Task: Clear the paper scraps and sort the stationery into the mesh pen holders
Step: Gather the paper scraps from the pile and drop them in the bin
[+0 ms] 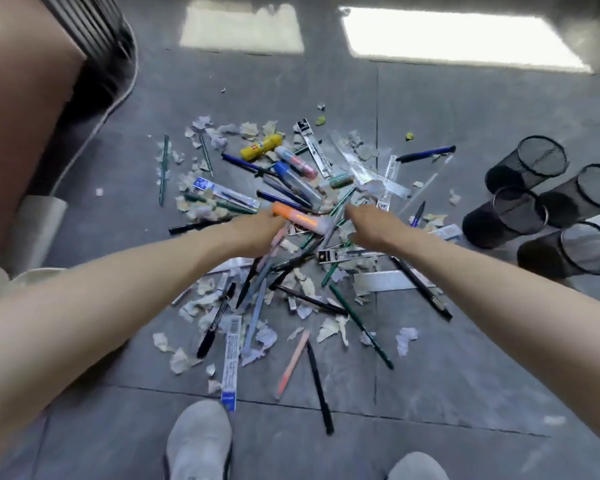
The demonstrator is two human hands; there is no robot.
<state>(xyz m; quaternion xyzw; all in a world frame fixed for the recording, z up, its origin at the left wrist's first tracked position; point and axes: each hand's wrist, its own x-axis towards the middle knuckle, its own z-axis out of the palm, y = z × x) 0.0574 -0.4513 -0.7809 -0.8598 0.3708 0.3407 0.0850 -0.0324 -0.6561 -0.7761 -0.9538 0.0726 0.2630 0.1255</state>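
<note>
A heap of pens, pencils, packaged refills and torn paper scraps (329, 329) covers the grey floor. My left hand (257, 233) grips a bundle of pens (260, 289) that hangs down from it, together with an orange highlighter (298, 218) sticking out to the right. My right hand (371, 226) is down in the heap just right of the highlighter, its fingers curled under and hidden among thin pens. Several black mesh pen holders (527, 164) lie on their sides at the right, all apart from both hands.
A yellow glue bottle (260, 147) and a blue marker (291, 178) lie at the far side of the heap. My grey shoes (198, 441) stand at the near edge. A brown cabinet (21, 116) and a cable are on the left.
</note>
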